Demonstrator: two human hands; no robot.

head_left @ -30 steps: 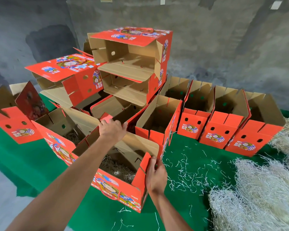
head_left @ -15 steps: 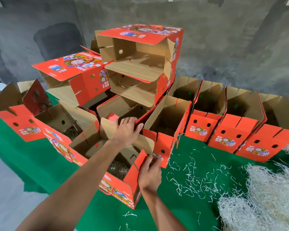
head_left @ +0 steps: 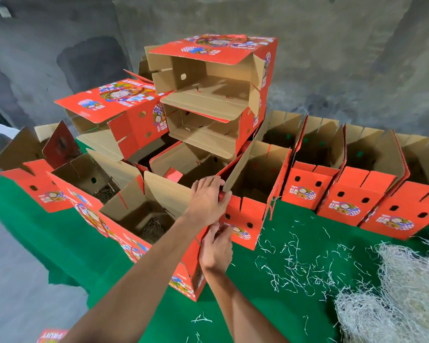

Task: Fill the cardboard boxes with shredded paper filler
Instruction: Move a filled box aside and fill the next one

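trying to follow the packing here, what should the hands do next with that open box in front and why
Probably let go of the near box and reach right for the shredded paper pile. The left hand rests on the far flap and the right hand grips the right end flap, so the box stands open, but only a thin tuft of filler shows at its bottom.

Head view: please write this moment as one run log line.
left hand: on next box edge | right hand: grips filled box flap | filler pile: untouched
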